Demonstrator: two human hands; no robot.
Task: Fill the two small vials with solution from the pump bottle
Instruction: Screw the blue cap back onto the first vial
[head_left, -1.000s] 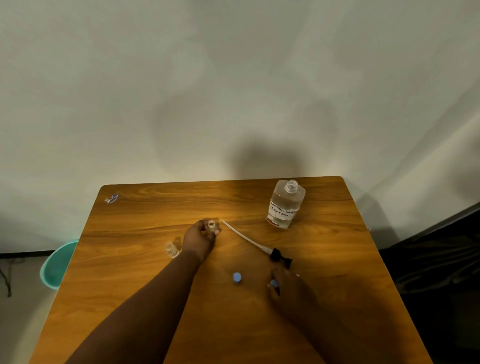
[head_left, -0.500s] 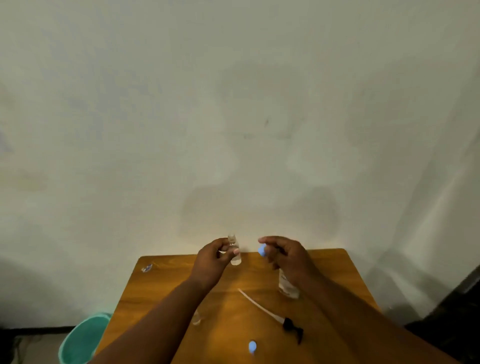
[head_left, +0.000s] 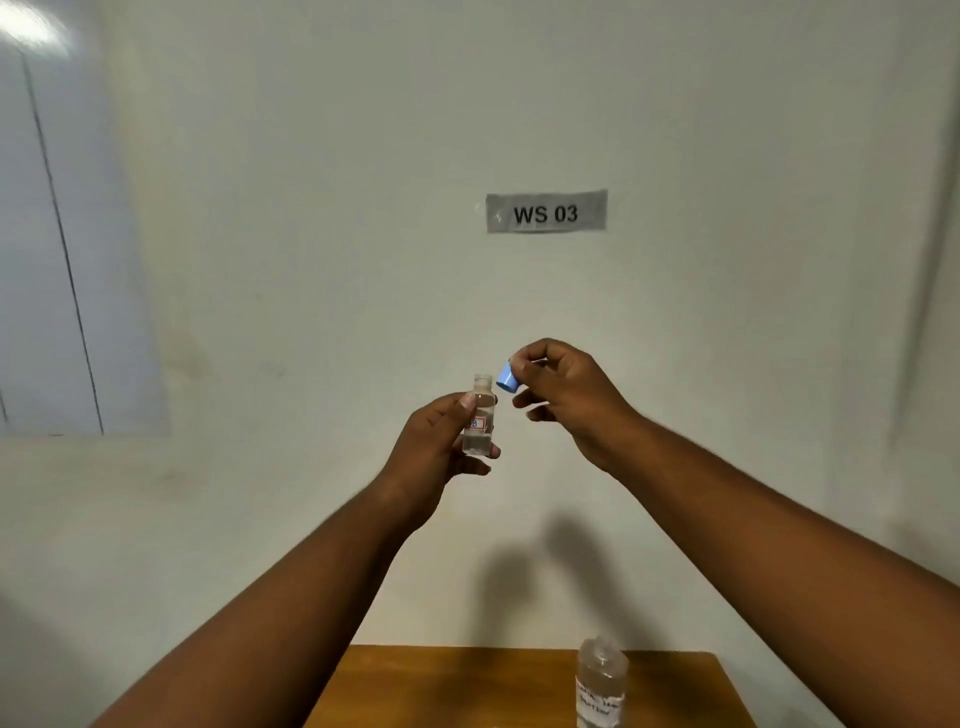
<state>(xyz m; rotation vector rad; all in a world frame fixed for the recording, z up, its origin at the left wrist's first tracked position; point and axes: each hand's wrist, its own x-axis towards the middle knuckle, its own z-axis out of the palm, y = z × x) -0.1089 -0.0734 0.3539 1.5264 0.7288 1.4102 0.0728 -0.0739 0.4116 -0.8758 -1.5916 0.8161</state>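
Observation:
My left hand (head_left: 434, 452) holds a small clear vial (head_left: 480, 415) upright in the air in front of the wall; the vial has a red-edged label, an open neck and clear liquid inside. My right hand (head_left: 563, 397) pinches a small blue cap (head_left: 507, 377) just to the upper right of the vial's mouth, tilted and not touching it. The large clear bottle (head_left: 600, 683) with a handwritten label stands with an open neck on the wooden table (head_left: 457, 686) at the bottom edge. The second vial, the pump head and the other cap are out of view.
A white wall fills most of the view, with a sign reading "WS 03" (head_left: 546, 212) above the hands. A pale panel with a dark line (head_left: 62, 234) is at the left. Only the table's far edge shows.
Both hands rose from the table with the vial and the blue cap, and the view tilted up to the wall. The cap now sits close beside the vial's mouth.

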